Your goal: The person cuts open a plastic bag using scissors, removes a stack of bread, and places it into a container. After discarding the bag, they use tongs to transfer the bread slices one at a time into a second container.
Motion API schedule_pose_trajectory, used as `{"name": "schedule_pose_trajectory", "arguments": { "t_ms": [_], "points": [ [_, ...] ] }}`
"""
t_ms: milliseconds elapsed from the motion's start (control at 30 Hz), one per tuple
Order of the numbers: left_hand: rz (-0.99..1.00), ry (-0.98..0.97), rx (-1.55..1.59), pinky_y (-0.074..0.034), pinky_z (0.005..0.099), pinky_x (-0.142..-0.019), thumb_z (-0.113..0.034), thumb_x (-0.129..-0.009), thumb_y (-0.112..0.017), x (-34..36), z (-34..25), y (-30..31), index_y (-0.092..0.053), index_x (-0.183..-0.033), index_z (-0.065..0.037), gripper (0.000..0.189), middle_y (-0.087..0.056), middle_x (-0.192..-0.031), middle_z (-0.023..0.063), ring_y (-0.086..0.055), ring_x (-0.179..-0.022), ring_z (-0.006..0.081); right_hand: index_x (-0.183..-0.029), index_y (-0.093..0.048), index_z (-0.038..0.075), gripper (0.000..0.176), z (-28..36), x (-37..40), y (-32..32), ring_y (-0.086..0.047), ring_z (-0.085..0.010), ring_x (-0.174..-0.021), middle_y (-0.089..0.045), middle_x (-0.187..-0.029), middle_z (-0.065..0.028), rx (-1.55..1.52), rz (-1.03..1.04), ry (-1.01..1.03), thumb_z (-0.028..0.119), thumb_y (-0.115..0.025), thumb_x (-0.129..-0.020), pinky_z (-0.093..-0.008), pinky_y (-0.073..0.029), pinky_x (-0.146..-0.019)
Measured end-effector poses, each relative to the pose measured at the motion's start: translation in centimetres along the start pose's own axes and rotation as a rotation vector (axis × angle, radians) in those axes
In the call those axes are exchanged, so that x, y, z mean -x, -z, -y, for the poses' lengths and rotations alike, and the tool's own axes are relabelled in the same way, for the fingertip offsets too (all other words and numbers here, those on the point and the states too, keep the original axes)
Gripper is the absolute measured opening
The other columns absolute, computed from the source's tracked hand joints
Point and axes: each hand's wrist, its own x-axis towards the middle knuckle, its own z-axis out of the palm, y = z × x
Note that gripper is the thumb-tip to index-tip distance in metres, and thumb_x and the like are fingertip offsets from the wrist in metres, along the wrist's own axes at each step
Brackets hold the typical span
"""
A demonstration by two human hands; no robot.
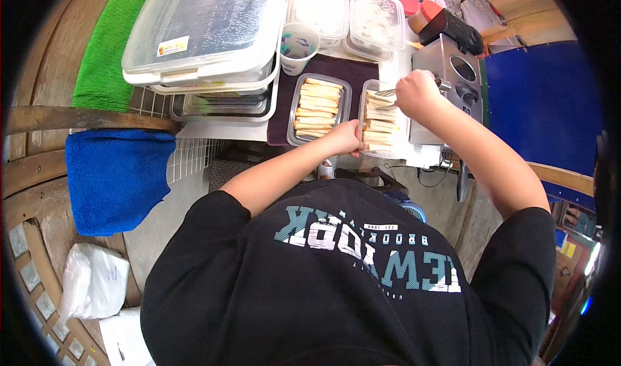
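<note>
My right hand [417,94] is closed around metal tongs [387,93], whose tips reach over the right-hand clear plastic container [367,94]. In that container lies a row of pale rolled pastry sticks [380,126], partly hidden by the tongs and hand. My left hand [349,138] grips the near left corner of the same container, fingers wrapped on its rim. Just left of it, a second clear container [292,123] holds a similar stack of pale rolls [318,107]. Both containers sit at the table's near edge, the left one on a dark cloth [279,117].
A large lidded plastic box [207,29] stands at left on more trays. Behind are a patterned cup [299,45] and lidded containers [376,16]. To the right stands a metal appliance [446,62] beside a blue panel [537,107]. A blue towel [119,178] hangs at left.
</note>
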Motion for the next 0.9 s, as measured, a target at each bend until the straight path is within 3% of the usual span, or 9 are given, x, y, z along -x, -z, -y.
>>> {"name": "schedule_pose_trajectory", "arguments": {
  "t_ms": [133, 267, 367, 567, 700, 800, 900],
  "points": [
    [-0.013, 0.002, -0.022, -0.054, 0.0276, -0.049, -0.003, -0.075, -0.071, 0.2, 0.0, -0.2, -0.039, -0.078, -0.003, 0.032, -0.053, -0.068, 0.0071, -0.064, -0.059, 0.0170, -0.072, -0.070, 0.012, 0.024, 0.7, -0.2, -0.6, -0.064, -0.0192, -0.060, -0.065, -0.066, -0.0017, 0.043, -0.066, -0.006, 0.033, -0.062, -0.078, -0.0392, -0.048, -0.047],
    [-0.028, 0.012, -0.045, -0.053, 0.0274, -0.049, -0.004, -0.075, -0.071, 0.4, -0.2, -0.2, -0.039, -0.078, -0.003, 0.032, -0.054, -0.067, 0.0076, -0.064, -0.059, 0.0170, -0.075, -0.071, 0.011, 0.012, 1.7, -0.2, -0.3, -0.065, -0.0214, -0.064, -0.066, -0.072, -0.0035, 0.082, -0.044, 0.011, 0.018, -0.062, -0.072, -0.0429, -0.051, -0.050],
    [-0.027, 0.000, -0.028, -0.052, 0.0272, -0.046, -0.009, -0.075, -0.073, -0.2, 0.5, -0.3, -0.041, -0.080, -0.003, 0.033, -0.054, -0.064, 0.0056, -0.061, -0.054, 0.0138, -0.080, -0.071, 0.009, 0.015, 1.5, -1.1, -1.6, -0.063, -0.0231, -0.063, -0.066, -0.072, -0.0047, 0.045, -0.082, -0.031, 0.019, -0.063, -0.072, -0.0422, -0.045, -0.047],
    [-0.026, 0.019, -0.064, -0.053, 0.0271, -0.049, -0.006, -0.076, -0.071, 0.3, -0.3, -0.3, -0.038, -0.078, -0.004, 0.033, -0.058, -0.065, 0.0080, -0.065, -0.059, 0.0163, -0.081, -0.071, 0.011, 0.015, 2.8, -2.5, -1.8, -0.063, -0.0223, -0.063, -0.066, -0.073, -0.0045, 0.109, -0.064, -0.051, 0.019, -0.064, -0.071, -0.0416, -0.046, -0.049],
    [-0.028, -0.001, -0.061, -0.053, 0.0271, -0.049, -0.006, -0.076, -0.072, 0.1, 0.1, -0.3, -0.038, -0.078, -0.004, 0.034, -0.058, -0.066, 0.0077, -0.064, -0.058, 0.0157, -0.081, -0.071, 0.008, 0.016, 0.7, -0.9, -1.7, -0.065, -0.0232, -0.067, -0.067, -0.077, -0.0076, -0.115, -0.102, -0.062, 0.019, -0.062, -0.073, -0.0436, -0.047, -0.050],
    [-0.039, -0.001, -0.027, -0.053, 0.0270, -0.049, -0.006, -0.075, -0.072, 0.5, -0.3, -0.5, -0.038, -0.078, -0.005, 0.035, -0.057, -0.065, 0.0072, -0.063, -0.057, 0.0150, -0.082, -0.071, 0.008, 0.017, 2.3, -1.8, -2.2, -0.065, -0.0237, -0.067, -0.068, -0.078, -0.0083, 0.068, -0.125, -0.080, 0.019, -0.061, -0.074, -0.0452, -0.048, -0.051],
    [-0.041, 0.002, -0.009, -0.053, 0.0268, -0.048, -0.005, -0.074, -0.073, 0.4, -0.1, -0.4, -0.037, -0.077, -0.005, 0.036, -0.056, -0.064, 0.0065, -0.063, -0.056, 0.0147, -0.082, -0.071, 0.008, 0.017, 2.7, -2.1, -1.9, -0.066, -0.0240, -0.068, -0.068, -0.078, -0.0082, 0.046, -0.101, -0.091, 0.020, -0.060, -0.075, -0.0465, -0.050, -0.053]
  ]
}}
